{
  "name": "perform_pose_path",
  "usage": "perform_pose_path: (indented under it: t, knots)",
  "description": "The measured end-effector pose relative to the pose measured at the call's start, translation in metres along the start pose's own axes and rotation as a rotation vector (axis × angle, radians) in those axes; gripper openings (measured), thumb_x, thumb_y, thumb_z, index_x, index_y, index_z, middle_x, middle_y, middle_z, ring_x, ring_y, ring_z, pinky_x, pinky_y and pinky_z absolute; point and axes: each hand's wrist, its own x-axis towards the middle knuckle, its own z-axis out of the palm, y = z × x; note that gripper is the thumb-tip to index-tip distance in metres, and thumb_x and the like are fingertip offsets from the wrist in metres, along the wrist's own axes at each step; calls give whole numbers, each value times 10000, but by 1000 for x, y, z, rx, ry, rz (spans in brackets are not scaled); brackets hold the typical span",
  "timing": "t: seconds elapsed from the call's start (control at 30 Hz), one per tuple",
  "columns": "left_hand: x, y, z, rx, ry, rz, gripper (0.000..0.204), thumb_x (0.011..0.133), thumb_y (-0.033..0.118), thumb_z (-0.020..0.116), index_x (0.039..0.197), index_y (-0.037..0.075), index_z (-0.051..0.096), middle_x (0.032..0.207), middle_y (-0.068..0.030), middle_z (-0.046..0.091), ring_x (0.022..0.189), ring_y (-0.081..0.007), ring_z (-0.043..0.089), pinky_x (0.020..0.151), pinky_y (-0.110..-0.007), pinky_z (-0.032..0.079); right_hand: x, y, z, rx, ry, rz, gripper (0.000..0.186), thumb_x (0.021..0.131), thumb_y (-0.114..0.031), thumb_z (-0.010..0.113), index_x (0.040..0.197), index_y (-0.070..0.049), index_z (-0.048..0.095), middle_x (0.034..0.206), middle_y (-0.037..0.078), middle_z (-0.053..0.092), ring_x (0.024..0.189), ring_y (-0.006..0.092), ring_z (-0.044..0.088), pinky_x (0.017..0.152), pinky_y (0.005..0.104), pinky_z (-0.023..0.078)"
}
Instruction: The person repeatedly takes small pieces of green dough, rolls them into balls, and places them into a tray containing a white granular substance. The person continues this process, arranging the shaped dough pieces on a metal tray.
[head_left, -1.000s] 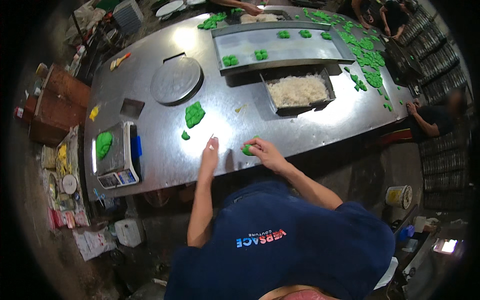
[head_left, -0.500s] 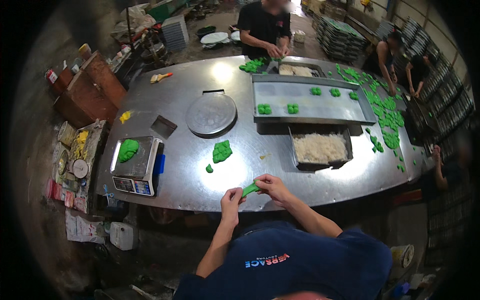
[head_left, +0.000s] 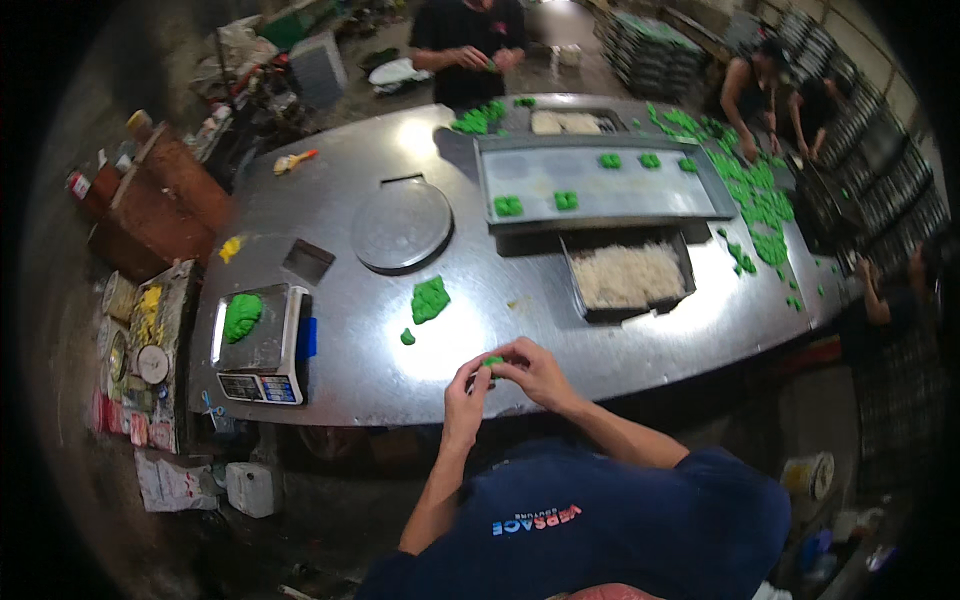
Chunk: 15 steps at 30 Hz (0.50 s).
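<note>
Above the near edge of the metal table, my left hand and my right hand pinch a small piece of green dough-like material between their fingertips. Most of that piece is hidden by my fingers. Beyond my hands, a knobbly green lump lies on the table, and a much smaller green bit sits beside it. To the left, another green lump rests on the plate of a digital scale.
Ahead right stand a long shallow tray with several green clusters and a box of pale shreds. A round metal disc, a small dark plate and a brush lie farther left. Co-workers stand at the far side and right.
My hands have come closer together. The green strip stretched between them is now bunched up and mostly covered by my fingers. The whole view has shifted slightly.
</note>
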Motion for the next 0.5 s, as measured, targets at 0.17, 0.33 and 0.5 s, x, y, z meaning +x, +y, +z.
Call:
perform_pose_path:
  t: [0.17, 0.33, 0.5]
  knots:
    - [8, 12, 27, 153, 51, 85, 311, 1034, 239, 550, 1200, -17, 612, 969, -66, 652, 831, -133, 604, 763, -277, 511, -14, -16, -14, 510, 8, 156, 393, 930, -97, 701, 1282, -1, 556, 1027, 40, 581, 957, 114, 595, 865, 272, 501]
    - [28, 22, 63, 149, 15, 146, 390, 1074, 310, 439, 1296, 4, 533, 934, -73, 610, 842, -141, 570, 799, -300, 494, -20, 5, -47, 194, 143, 144, 202, 918, -104, 716, 1086, -27, 633, 1081, 46, 602, 947, 99, 583, 844, 260, 494]
    - [62, 23, 107, 487, -180, 832, 528, 1023, 478, 469, 1275, 25, 569, 1136, -137, 663, 1037, -322, 629, 952, -406, 463, -25, 7, -70, 770, 214, 316, 315, 878, -123, 748, 1153, -39, 620, 1149, 47, 626, 1031, 111, 572, 877, 272, 477]
